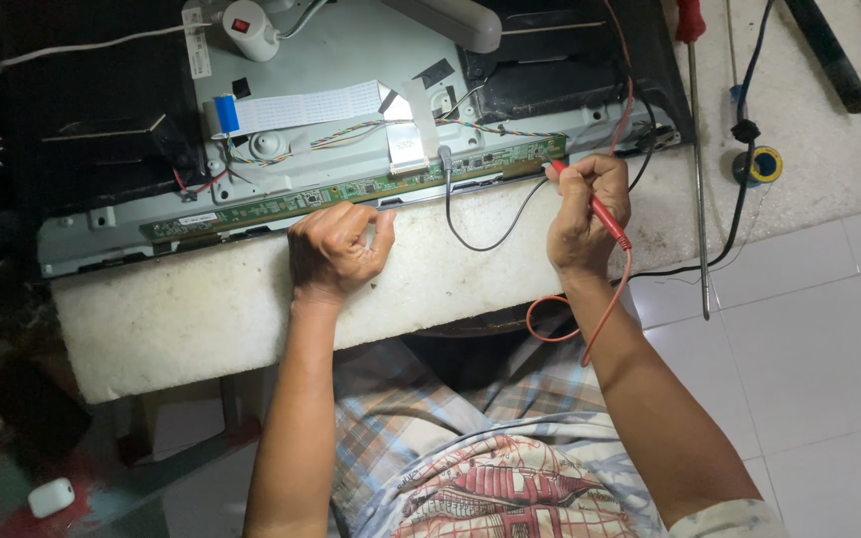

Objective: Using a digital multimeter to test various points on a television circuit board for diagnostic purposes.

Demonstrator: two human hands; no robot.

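The left hand (pixel 336 249) is curled into a loose fist. It rests on the front edge of the white foam pad (pixel 201 319), and its knuckles touch the edge of the long green circuit board (pixel 351 189). It holds nothing; it seems to be just steadying.

Just past that hand's knuckles the thin, flat board runs sideways along a grey metal panel (pixel 351 60). Up and to the left of the hand, a flat white ribbon cable (pixel 301 105) with a blue end lies on the panel. A black wire (pixel 470 224) loops down between the two hands, its plug standing on the board.

The right hand (pixel 585 214) pinches a red test probe (pixel 605 214) like a pencil. The probe is thin, hard and smooth, and its tip touches the right end of the green board. A bendy red wire (pixel 570 319) curls down from it under the wrist.

It looks like the testing step: the tip sits on one tiny spot. The next touch needs a steady hand and a small, careful slide, so the tip does not slip onto two spots at once.

To the right of that hand a long screwdriver (pixel 695 149) with a red handle lies on the soft white pad.
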